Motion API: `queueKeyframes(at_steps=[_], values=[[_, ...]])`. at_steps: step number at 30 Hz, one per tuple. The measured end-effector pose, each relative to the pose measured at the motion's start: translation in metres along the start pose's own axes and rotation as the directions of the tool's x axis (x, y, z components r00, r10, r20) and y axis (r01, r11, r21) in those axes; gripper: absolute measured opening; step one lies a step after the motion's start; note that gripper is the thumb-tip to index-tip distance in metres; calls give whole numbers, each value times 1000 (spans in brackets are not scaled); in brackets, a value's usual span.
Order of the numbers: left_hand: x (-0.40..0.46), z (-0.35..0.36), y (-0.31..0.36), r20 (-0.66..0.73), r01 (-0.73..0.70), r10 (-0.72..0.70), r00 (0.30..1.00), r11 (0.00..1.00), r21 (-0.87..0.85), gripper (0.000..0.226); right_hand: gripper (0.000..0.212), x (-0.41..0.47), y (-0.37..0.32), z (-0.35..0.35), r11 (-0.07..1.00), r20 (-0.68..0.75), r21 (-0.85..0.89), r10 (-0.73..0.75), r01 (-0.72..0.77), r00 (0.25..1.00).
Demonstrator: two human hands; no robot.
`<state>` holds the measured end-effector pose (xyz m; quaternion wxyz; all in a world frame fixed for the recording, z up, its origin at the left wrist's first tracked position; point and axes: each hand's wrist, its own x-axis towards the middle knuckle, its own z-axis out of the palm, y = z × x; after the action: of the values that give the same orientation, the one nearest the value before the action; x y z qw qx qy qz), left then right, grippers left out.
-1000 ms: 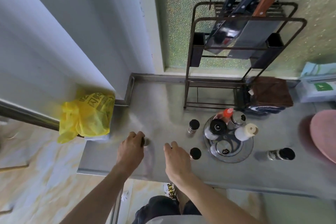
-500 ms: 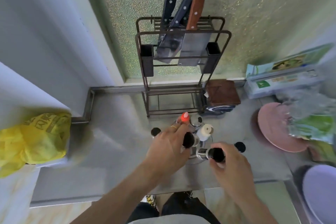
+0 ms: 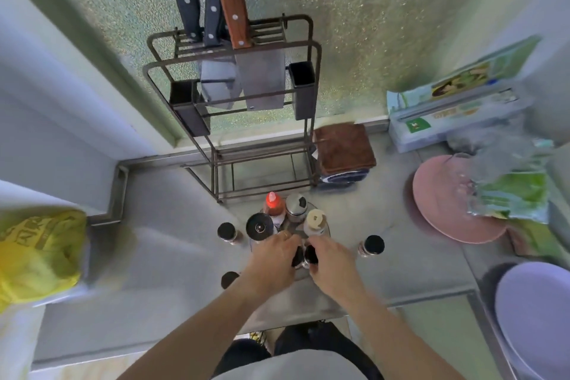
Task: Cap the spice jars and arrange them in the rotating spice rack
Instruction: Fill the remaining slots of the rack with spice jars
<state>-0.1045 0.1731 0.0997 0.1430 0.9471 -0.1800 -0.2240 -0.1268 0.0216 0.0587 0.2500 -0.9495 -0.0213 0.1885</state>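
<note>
The round rotating spice rack (image 3: pixel 301 272) stands on the steel counter in front of me. It holds a red-capped bottle (image 3: pixel 273 203), a metal-lidded jar (image 3: pixel 296 203), a cream-capped bottle (image 3: pixel 315 220) and a black-lidded jar (image 3: pixel 259 225). My left hand (image 3: pixel 273 259) grips a black-capped jar (image 3: pixel 297 256) at the rack's front. My right hand (image 3: pixel 331 262) grips a second black-capped jar (image 3: pixel 311 254) right beside it. Three more black-capped jars stand loose on the counter: one left of the rack (image 3: pixel 227 231), one right (image 3: pixel 371 245), one front left (image 3: pixel 229 279).
A wire knife rack (image 3: pixel 234 145) with three knives stands just behind the spice rack. Right of it lie folded brown cloths (image 3: pixel 344 148), a pink plate (image 3: pixel 444 203), wrap boxes (image 3: pixel 453 114) and a white plate (image 3: pixel 536 311). A yellow bag (image 3: pixel 37 250) sits at the left.
My view swung right to centre on the rack. Both hands went from the counter's left part to the rack, each picked up a black-capped jar, and now hold them together at the rack's front.
</note>
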Motion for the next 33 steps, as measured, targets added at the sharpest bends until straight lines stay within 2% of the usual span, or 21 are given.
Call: queueKeyframes(at_steps=[5, 9, 11, 12, 14, 16, 17, 19, 22, 26, 30, 33], values=[[1, 17, -7, -6, -24, 25, 1000, 995, 101, 44, 41, 4, 5, 6, 996, 35, -8, -87, 87, 996], [0, 30, -13, -19, -47, 52, 998, 981, 186, 34, 51, -4, 18, 9, 989, 86, 27, -145, 144, 986], [-1, 37, -16, -32, -44, 52, 998, 977, 208, 37, 54, -13, 25, 5, 988, 79, 55, -151, 147, 985], [-2, 39, -17, -48, -48, 59, 997, 975, 216, 41, 52, -18, 29, 1, 989, 27, 58, -135, 133, 990], [-4, 43, -18, -60, -51, 63, 996, 980, 192, 47, 47, -27, 42, -9, 997, -180, 17, -72, 77, 981], [-9, 42, -13, -87, -40, 56, 995, 984, 172, 52, 46, -29, 61, -18, 999, -352, -36, 23, -39, 936], [-11, 42, -10, -103, -41, 59, 993, 984, 173, 55, 48, -27, 71, -21, 991, -383, -70, 75, -110, 921], [-16, 43, -3, -116, -38, 59, 991, 984, 175, 60, 56, -21, 90, -20, 960, -347, -155, 169, -234, 923], [-17, 50, -1, -124, -7, 31, 992, 982, 188, 53, 50, -13, 103, -14, 948, -193, -150, 249, -279, 949], [-16, 54, -1, -116, 24, -2, 993, 982, 190, 38, 35, -16, 90, -21, 978, -215, -1, 205, -210, 955], [-16, 54, 0, -149, 24, 4, 989, 982, 186, 29, 39, -38, 41, -19, 985, -197, 167, 76, -43, 977], [-15, 58, -2, -152, 37, -9, 988, 982, 186, 31, 46, -39, 20, 0, 981, -203, 196, 47, -7, 978]])
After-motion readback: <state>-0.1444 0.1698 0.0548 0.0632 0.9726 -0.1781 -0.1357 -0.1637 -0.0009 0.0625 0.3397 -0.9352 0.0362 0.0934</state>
